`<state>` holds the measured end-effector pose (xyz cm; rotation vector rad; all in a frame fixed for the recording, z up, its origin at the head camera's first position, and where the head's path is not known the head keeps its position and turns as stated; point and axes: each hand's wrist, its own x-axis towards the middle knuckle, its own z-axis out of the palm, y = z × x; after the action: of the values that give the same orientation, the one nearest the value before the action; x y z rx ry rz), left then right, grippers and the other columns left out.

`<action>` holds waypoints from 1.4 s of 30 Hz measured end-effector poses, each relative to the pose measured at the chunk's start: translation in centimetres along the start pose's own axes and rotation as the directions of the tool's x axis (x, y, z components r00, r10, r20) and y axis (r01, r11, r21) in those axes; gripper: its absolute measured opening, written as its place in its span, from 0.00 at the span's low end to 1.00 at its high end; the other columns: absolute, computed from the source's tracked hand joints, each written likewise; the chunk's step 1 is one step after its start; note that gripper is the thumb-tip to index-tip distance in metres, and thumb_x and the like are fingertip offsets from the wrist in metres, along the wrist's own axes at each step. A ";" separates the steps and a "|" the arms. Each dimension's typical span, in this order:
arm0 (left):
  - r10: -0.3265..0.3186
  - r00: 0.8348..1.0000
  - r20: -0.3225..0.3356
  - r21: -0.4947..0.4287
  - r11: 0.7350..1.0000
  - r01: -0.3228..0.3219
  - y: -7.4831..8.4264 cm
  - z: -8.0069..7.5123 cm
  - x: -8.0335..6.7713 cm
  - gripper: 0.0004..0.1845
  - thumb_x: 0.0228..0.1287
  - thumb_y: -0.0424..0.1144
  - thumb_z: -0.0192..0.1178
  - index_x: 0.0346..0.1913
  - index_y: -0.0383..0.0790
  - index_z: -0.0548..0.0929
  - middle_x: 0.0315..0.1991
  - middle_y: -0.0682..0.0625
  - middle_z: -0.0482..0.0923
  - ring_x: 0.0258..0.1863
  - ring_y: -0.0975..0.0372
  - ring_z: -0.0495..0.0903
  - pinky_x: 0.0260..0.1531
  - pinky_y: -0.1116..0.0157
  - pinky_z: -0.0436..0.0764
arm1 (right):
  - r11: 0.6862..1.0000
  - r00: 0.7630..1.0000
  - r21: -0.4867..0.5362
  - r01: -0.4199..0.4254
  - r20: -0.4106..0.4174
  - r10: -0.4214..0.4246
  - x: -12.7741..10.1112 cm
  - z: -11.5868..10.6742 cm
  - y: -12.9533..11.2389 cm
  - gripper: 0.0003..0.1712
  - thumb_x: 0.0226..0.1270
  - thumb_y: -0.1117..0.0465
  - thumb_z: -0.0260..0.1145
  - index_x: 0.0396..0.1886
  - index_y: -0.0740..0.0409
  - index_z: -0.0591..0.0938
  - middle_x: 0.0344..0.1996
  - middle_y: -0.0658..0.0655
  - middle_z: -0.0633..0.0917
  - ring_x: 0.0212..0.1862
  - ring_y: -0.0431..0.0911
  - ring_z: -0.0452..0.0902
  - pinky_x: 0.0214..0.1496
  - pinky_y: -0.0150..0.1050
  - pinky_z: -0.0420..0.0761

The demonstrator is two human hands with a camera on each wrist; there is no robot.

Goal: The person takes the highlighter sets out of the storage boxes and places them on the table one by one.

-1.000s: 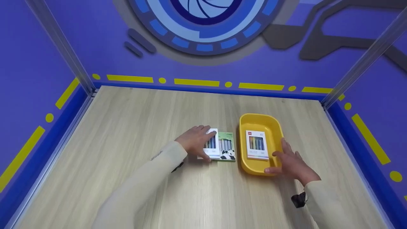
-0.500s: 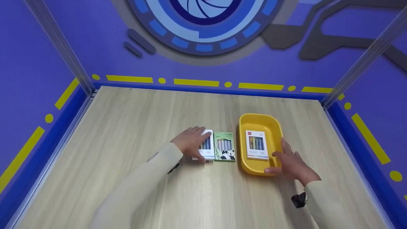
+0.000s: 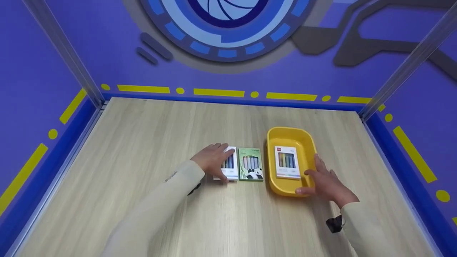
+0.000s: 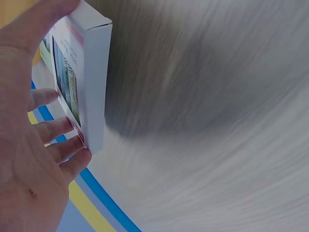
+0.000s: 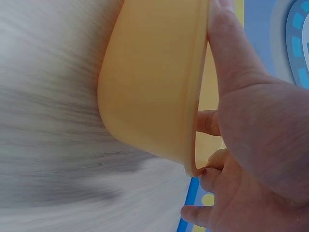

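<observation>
My left hand (image 3: 213,160) grips a white box of coloured pens (image 3: 229,166) on the wooden table. In the left wrist view the thumb lies over the top of this white box (image 4: 88,82) and the fingers (image 4: 53,130) curl along its face. A green box with a panda (image 3: 251,168) lies flat just to its right. My right hand (image 3: 324,181) holds the near right rim of a yellow tray (image 3: 290,131). In the right wrist view the thumb (image 5: 231,58) runs along the yellow tray (image 5: 154,82) and the fingers curl at its rim. A second white pen box (image 3: 287,161) lies inside.
The light wooden table (image 3: 150,135) is boxed in by purple walls with yellow stripes at the back and both sides. Metal posts (image 3: 62,53) stand at the back corners. Bare wood stretches to the left and in front of the boxes.
My left hand has slid the white box leftward off the green panda box, so the two now lie side by side. The right hand and tray have stayed put.
</observation>
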<state>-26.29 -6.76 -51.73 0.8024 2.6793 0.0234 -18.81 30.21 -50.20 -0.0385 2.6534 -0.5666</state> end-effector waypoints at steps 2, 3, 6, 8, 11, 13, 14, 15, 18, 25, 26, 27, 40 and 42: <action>0.003 1.000 0.002 -0.004 1.000 -0.003 -0.1 0.1 0.1 0.60 0.41 0.68 0.71 0.76 0.53 0.54 0.76 0.47 0.54 0.73 0.53 0.58 0.74 0.54 0.59 | 1.000 1.000 0.009 -0.005 0.003 0.005 0.1 0.0 0.0 0.61 0.37 0.26 0.71 0.66 0.61 0.70 0.77 0.65 0.31 0.75 0.70 0.32 0.71 0.71 0.37; 0.004 1.000 0.003 -0.004 1.000 -0.004 -0.1 0.1 0.1 0.60 0.41 0.68 0.71 0.76 0.53 0.54 0.76 0.48 0.54 0.73 0.53 0.58 0.74 0.54 0.60 | 1.000 1.000 0.014 -0.009 0.004 0.008 0.1 0.0 0.0 0.62 0.37 0.26 0.71 0.67 0.61 0.70 0.77 0.65 0.31 0.75 0.70 0.31 0.72 0.70 0.36; 0.008 1.000 0.007 -0.011 1.000 -0.008 -0.2 0.1 0.2 0.60 0.41 0.67 0.72 0.76 0.53 0.54 0.76 0.48 0.54 0.73 0.53 0.58 0.73 0.55 0.60 | 1.000 1.000 0.022 -0.012 0.005 0.012 0.1 0.0 -0.1 0.62 0.36 0.27 0.72 0.66 0.62 0.70 0.77 0.65 0.31 0.76 0.68 0.30 0.72 0.69 0.34; 0.008 1.000 0.010 -0.019 1.000 -0.008 -0.2 0.0 0.2 0.59 0.41 0.67 0.72 0.76 0.53 0.54 0.76 0.48 0.54 0.73 0.53 0.58 0.74 0.55 0.60 | 1.000 1.000 0.026 -0.013 0.004 0.013 0.2 0.1 -0.1 0.62 0.36 0.27 0.72 0.66 0.62 0.70 0.77 0.65 0.31 0.76 0.67 0.30 0.73 0.69 0.34; 0.011 1.000 0.012 -0.028 1.000 -0.010 -0.2 -0.1 0.2 0.59 0.41 0.66 0.72 0.76 0.53 0.54 0.76 0.48 0.54 0.74 0.53 0.57 0.74 0.55 0.59 | 0.999 1.000 0.031 -0.010 0.001 0.010 0.2 0.1 0.0 0.62 0.36 0.27 0.72 0.66 0.63 0.71 0.77 0.64 0.30 0.76 0.67 0.30 0.73 0.68 0.33; 0.010 1.000 0.015 -0.033 0.999 -0.009 -0.2 -0.1 0.2 0.59 0.41 0.66 0.72 0.76 0.53 0.54 0.76 0.48 0.53 0.74 0.53 0.56 0.74 0.55 0.58 | 0.999 1.000 0.038 -0.007 -0.002 0.007 0.1 0.1 0.0 0.62 0.36 0.27 0.72 0.66 0.63 0.70 0.77 0.64 0.30 0.76 0.67 0.30 0.73 0.68 0.33; 0.009 1.000 0.017 -0.035 0.999 -0.008 -0.2 -0.1 0.3 0.60 0.41 0.66 0.72 0.76 0.53 0.54 0.76 0.48 0.53 0.74 0.53 0.56 0.74 0.55 0.58 | 0.999 1.000 0.039 -0.004 -0.004 0.005 0.1 0.1 0.0 0.62 0.36 0.27 0.73 0.66 0.63 0.70 0.77 0.64 0.30 0.76 0.67 0.29 0.73 0.67 0.32; 0.008 1.000 0.017 -0.036 0.999 -0.008 -0.2 -0.1 0.3 0.60 0.41 0.66 0.72 0.76 0.53 0.54 0.76 0.48 0.53 0.74 0.53 0.56 0.74 0.55 0.58 | 0.999 1.000 0.038 -0.001 -0.008 0.001 0.1 0.2 0.0 0.62 0.36 0.27 0.73 0.66 0.63 0.70 0.77 0.63 0.30 0.76 0.66 0.29 0.74 0.67 0.32; 0.003 1.000 0.023 -0.041 0.999 -0.003 -0.2 0.0 0.4 0.60 0.41 0.66 0.73 0.76 0.53 0.53 0.77 0.48 0.52 0.75 0.53 0.55 0.74 0.54 0.58 | 0.999 1.000 0.039 0.004 -0.016 -0.003 -0.1 0.2 0.0 0.62 0.36 0.27 0.73 0.66 0.62 0.70 0.77 0.62 0.30 0.76 0.66 0.29 0.74 0.66 0.32; -0.008 0.999 0.042 -0.045 0.999 0.010 -0.1 -0.1 0.5 0.61 0.40 0.64 0.74 0.77 0.53 0.53 0.77 0.48 0.51 0.75 0.52 0.54 0.74 0.55 0.57 | 0.999 1.000 0.038 0.005 -0.017 -0.004 -0.2 0.1 0.0 0.62 0.36 0.27 0.72 0.66 0.62 0.70 0.77 0.61 0.29 0.76 0.66 0.30 0.74 0.66 0.33; -0.010 0.999 0.044 -0.045 0.999 0.012 -0.2 -0.1 0.6 0.61 0.40 0.64 0.74 0.77 0.53 0.52 0.77 0.48 0.51 0.75 0.52 0.54 0.74 0.55 0.57 | 0.999 1.000 0.037 0.004 -0.015 -0.003 -0.2 0.1 0.0 0.62 0.36 0.27 0.72 0.66 0.62 0.70 0.77 0.61 0.29 0.76 0.66 0.30 0.74 0.66 0.33; -0.013 0.999 0.045 -0.045 0.999 0.015 -0.2 0.0 0.6 0.61 0.40 0.64 0.74 0.77 0.54 0.52 0.77 0.48 0.51 0.76 0.52 0.54 0.74 0.54 0.57 | 0.999 1.000 0.034 0.003 -0.014 -0.002 -0.1 0.1 0.1 0.62 0.36 0.27 0.72 0.67 0.62 0.70 0.77 0.61 0.29 0.76 0.66 0.30 0.74 0.67 0.33; -0.029 0.998 0.057 -0.048 0.998 0.032 -0.1 0.4 0.7 0.60 0.40 0.60 0.76 0.76 0.55 0.53 0.77 0.48 0.51 0.75 0.53 0.55 0.74 0.55 0.59 | 1.000 1.000 0.016 -0.010 -0.009 0.010 0.0 0.1 0.1 0.61 0.37 0.27 0.72 0.66 0.62 0.71 0.77 0.62 0.29 0.76 0.67 0.30 0.74 0.67 0.34; -0.032 0.998 0.058 -0.053 0.998 0.035 -0.1 0.4 0.6 0.60 0.41 0.59 0.76 0.76 0.55 0.53 0.77 0.48 0.51 0.75 0.53 0.55 0.74 0.55 0.59 | 1.000 1.000 0.024 -0.014 -0.003 0.015 0.0 0.1 0.0 0.61 0.38 0.27 0.72 0.67 0.62 0.70 0.77 0.61 0.29 0.76 0.67 0.30 0.73 0.68 0.34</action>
<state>-26.70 -6.56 -52.27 0.7300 2.6265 0.0638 -18.78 30.20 -50.30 -0.0113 2.6473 -0.5941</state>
